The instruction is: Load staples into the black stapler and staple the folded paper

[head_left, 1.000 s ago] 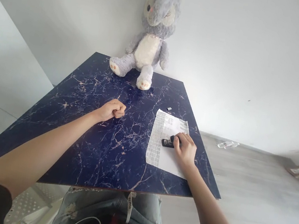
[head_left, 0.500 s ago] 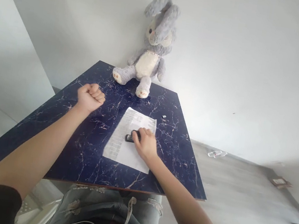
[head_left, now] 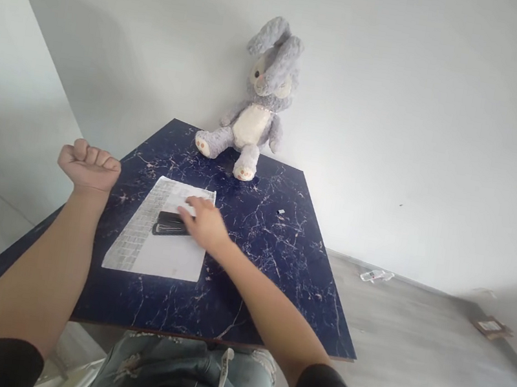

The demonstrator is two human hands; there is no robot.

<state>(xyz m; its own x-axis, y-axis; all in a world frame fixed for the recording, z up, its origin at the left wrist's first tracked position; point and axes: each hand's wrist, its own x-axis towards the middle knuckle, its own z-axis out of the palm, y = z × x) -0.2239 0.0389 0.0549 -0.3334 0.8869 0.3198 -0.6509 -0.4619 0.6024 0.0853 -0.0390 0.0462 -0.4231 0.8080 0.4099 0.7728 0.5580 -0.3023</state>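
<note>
A black stapler (head_left: 169, 225) lies on a sheet of paper (head_left: 169, 261), whose left part has a grey grid-like pattern. My right hand (head_left: 207, 224) is over the paper at the stapler's right end, covering that end. Its fingers are stretched out, with thumb and forefinger apart near the stapler's upper edge; whether they touch it is hard to see. My left hand (head_left: 90, 165) is closed in a fist, raised over the table's left edge, away from the paper, with nothing showing in it.
The dark blue marbled table (head_left: 270, 274) stands before me. A grey plush rabbit (head_left: 252, 124) sits at its back against the wall. A small pale piece (head_left: 280, 211) lies to the right. On the floor are a clear plastic bottle (head_left: 375, 276) and a brown box (head_left: 491, 326).
The paper and stapler have shifted left across the table, with my right hand moving the same way. More of the stapler now shows. My left fist has moved left and turned upright.
</note>
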